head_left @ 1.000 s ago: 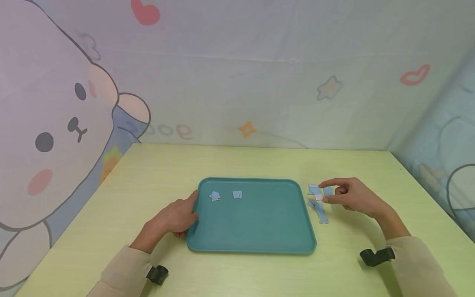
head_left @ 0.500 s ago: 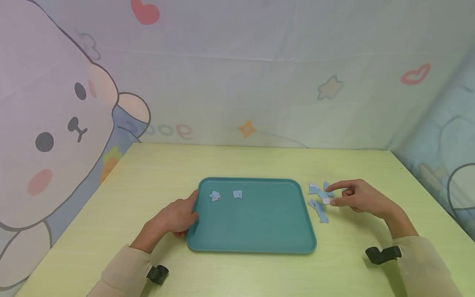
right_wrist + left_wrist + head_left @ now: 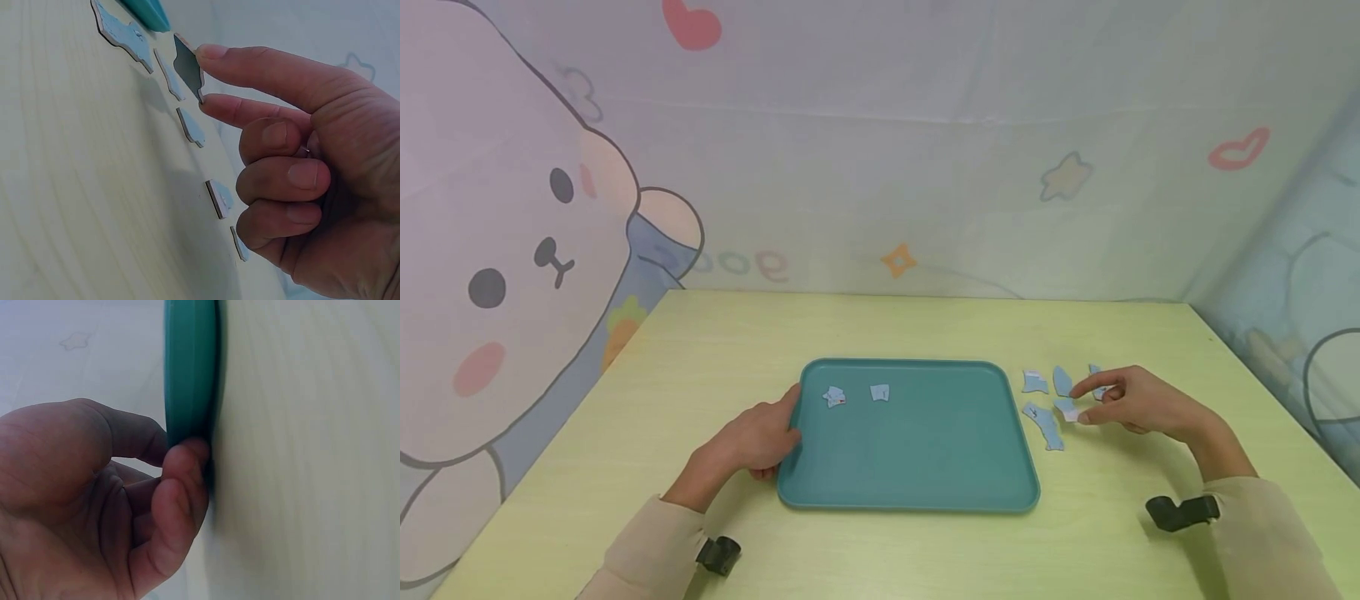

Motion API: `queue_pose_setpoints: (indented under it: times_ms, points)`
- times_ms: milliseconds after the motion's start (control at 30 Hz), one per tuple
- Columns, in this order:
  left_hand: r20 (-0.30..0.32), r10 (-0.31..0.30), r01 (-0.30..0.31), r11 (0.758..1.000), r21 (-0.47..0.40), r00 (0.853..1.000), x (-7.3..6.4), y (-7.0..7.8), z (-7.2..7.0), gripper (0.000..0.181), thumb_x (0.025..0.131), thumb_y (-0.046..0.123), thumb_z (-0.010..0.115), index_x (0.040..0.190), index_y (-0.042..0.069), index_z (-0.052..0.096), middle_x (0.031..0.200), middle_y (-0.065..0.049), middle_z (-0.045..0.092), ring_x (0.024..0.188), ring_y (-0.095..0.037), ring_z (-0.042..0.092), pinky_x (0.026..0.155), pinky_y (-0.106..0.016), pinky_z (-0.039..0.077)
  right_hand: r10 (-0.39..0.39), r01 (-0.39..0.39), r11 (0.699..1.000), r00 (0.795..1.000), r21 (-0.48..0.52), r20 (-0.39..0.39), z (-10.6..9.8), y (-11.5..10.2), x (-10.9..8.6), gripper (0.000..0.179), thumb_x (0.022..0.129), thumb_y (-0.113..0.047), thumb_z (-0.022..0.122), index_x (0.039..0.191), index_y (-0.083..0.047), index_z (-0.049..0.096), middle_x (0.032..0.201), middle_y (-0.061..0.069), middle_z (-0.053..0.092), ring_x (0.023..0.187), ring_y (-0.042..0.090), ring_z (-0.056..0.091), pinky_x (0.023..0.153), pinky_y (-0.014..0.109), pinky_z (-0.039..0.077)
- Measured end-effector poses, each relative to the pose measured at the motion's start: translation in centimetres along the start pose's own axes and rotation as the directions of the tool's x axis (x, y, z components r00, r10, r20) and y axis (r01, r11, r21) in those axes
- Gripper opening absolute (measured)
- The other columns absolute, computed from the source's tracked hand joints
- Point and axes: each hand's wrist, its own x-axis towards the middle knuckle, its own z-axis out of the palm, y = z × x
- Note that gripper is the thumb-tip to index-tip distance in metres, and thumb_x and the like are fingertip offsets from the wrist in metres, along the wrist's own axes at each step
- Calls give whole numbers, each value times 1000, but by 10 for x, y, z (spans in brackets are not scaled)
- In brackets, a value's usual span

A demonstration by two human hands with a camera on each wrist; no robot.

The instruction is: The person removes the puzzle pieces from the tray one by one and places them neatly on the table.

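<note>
My left hand (image 3: 767, 433) grips the left rim of a teal tray (image 3: 917, 467); in the left wrist view its fingers (image 3: 172, 512) curl at the tray's edge (image 3: 190, 369). Over the table to the right of the tray, my right hand (image 3: 1138, 404) pinches a light blue and white puzzle piece (image 3: 1066, 409) between thumb and index finger. The right wrist view shows that piece's dark back (image 3: 189, 67), raised above the table, while the other fingers stay curled in. Beneath and around it lie a piece with a white edge (image 3: 1035, 382), a pointed blue piece (image 3: 1062, 381) and a long piece (image 3: 1047, 429).
Two small spots of puzzle pieces lie on the tray: a little cluster (image 3: 834, 397) and a single piece (image 3: 880, 392). Another piece (image 3: 1096, 372) is partly covered by my right hand. A printed cloth (image 3: 955, 192) hangs behind the pale yellow table (image 3: 940, 558).
My right hand has carried the pinched piece to the right and slightly toward me, uncovering pieces on the table. My left hand and the tray stay where they were.
</note>
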Motion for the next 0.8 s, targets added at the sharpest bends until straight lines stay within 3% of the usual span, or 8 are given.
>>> queue_pose_setpoints:
  times_ms: [800]
  points:
    - [-3, 3, -3, 1000, 8, 1000, 0, 2, -1, 74, 101, 4, 46, 165, -10, 11, 56, -6, 59, 43, -14, 53, 45, -28, 46, 60, -61, 998, 998, -36, -12, -3, 11, 1, 49, 90, -24, 83, 131, 0, 70, 61, -7, 34, 48, 8, 26, 47, 25, 32]
